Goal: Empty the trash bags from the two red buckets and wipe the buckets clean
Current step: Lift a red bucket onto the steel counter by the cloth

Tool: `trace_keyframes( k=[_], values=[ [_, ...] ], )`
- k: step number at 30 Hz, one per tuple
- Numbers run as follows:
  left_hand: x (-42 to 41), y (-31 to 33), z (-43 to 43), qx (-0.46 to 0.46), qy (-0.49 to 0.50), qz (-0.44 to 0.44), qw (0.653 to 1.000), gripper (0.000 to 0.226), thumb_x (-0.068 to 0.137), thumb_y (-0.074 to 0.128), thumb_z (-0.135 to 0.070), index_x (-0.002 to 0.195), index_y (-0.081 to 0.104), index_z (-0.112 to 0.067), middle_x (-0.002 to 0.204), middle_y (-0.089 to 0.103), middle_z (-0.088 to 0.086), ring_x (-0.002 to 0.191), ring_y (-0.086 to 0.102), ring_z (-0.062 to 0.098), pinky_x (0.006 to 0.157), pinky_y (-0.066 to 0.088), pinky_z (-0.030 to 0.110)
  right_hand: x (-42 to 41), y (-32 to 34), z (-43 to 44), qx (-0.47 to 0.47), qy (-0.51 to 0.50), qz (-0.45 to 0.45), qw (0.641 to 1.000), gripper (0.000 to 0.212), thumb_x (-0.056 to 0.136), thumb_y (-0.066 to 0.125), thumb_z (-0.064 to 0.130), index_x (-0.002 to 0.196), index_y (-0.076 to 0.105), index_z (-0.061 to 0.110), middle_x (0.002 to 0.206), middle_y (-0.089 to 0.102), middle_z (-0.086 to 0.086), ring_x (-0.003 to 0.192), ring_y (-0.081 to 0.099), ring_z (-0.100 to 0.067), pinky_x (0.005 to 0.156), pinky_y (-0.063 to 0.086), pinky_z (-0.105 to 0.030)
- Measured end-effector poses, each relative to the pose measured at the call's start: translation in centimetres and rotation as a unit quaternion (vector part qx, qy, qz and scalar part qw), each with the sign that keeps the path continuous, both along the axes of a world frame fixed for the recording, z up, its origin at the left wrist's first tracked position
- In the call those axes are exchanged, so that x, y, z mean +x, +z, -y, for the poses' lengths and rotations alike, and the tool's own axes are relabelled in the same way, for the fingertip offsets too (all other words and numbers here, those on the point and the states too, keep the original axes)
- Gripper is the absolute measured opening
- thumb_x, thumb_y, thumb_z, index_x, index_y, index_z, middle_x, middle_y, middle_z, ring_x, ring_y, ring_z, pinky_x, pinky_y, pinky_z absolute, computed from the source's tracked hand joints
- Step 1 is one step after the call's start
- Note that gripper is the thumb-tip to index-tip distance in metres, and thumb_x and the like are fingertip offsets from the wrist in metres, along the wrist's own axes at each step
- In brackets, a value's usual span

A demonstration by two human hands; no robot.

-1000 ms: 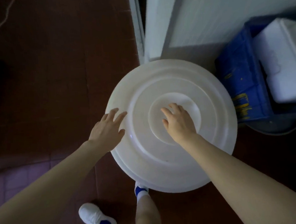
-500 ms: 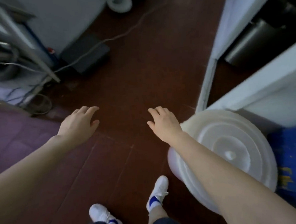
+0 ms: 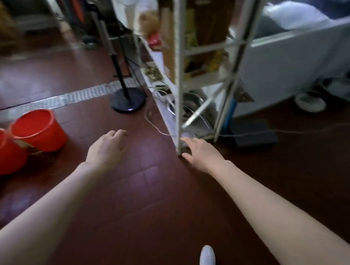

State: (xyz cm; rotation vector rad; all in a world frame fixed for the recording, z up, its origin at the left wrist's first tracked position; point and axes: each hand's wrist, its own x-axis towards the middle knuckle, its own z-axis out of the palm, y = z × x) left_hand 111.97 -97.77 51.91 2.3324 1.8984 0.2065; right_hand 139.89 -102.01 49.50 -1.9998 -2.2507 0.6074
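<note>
Two red buckets stand side by side on the dark red floor at the left: one farther in, the other cut by the left edge. No bag shows in them from this angle. My left hand hovers over the floor to the right of the buckets, fingers relaxed, holding nothing. My right hand is stretched forward in front of the foot of a white metal shelf rack, also holding nothing.
A black fan stand with a round base stands past my left hand. Cords trail across the floor from the rack. A white cabinet and bowls lie at the right. A metal drain strip crosses the floor behind the buckets.
I have turned left, away from the white lidded bin, which has left the view. The two red buckets and the shelf rack have come into view. Both hands stay free.
</note>
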Motion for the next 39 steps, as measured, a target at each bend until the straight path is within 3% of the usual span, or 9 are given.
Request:
trace_keyframes(
  k=[7, 11, 20, 31, 39],
  values=[
    [-12.6, 0.6, -7.5, -0.023, 0.149, 0.004, 0.989, 0.039, 0.092, 0.054, -0.038, 0.129, 0.051, -0.025, 0.108, 0.061, 0.002, 0.103, 0.061, 0.025, 0.078, 0.051, 0.035, -12.1, 2.2, -17.9, -0.007, 0.15, 0.031, 0.988, 0.059, 0.097, 0.05, 0.037, 0.149, 0.025, 0.027, 0.136, 0.048, -0.008, 0.126, 0.046, -0.029, 0.104, 0.04, -0.041],
    [-18.6, 1.9, -12.2, -0.037, 0.248, 0.011, 0.968, 0.04, 0.093, 0.053, -0.036, 0.132, 0.049, -0.027, 0.112, 0.061, 0.001, 0.108, 0.059, 0.024, 0.086, 0.051, 0.039, -17.9, 3.2, -27.1, -0.003, 0.206, 0.015, 0.978, 0.059, 0.096, 0.051, 0.037, 0.149, 0.027, 0.026, 0.134, 0.049, -0.008, 0.126, 0.046, -0.027, 0.104, 0.04, -0.039],
    [-29.7, 1.5, -22.2, -0.046, 0.385, 0.024, 0.921, 0.041, 0.096, 0.05, -0.037, 0.136, 0.045, -0.029, 0.117, 0.059, -0.001, 0.108, 0.059, 0.021, 0.085, 0.052, 0.039, -32.6, 2.7, -44.2, 0.001, 0.321, 0.018, 0.947, 0.059, 0.094, 0.055, 0.038, 0.147, 0.032, 0.026, 0.131, 0.052, -0.007, 0.123, 0.049, -0.025, 0.103, 0.042, -0.037],
    [-48.7, -2.3, -41.1, -0.066, 0.425, 0.1, 0.897, 0.038, 0.093, 0.054, -0.033, 0.13, 0.049, -0.03, 0.103, 0.059, -0.006, 0.094, 0.059, 0.017, 0.079, 0.054, 0.037, -54.2, -0.2, -64.5, -0.022, 0.372, 0.021, 0.928, 0.057, 0.093, 0.058, 0.035, 0.145, 0.036, 0.025, 0.131, 0.053, -0.008, 0.123, 0.049, -0.026, 0.103, 0.041, -0.037],
    [-59.3, -5.3, -55.2, -0.096, 0.434, 0.126, 0.887, 0.041, 0.094, 0.054, -0.032, 0.134, 0.048, -0.028, 0.106, 0.06, -0.004, 0.099, 0.06, 0.019, 0.082, 0.053, 0.036, -66.3, -2.8, -79.8, -0.055, 0.385, 0.031, 0.921, 0.056, 0.092, 0.058, 0.036, 0.144, 0.037, 0.027, 0.127, 0.054, -0.007, 0.122, 0.05, -0.025, 0.101, 0.043, -0.038]
  ],
)
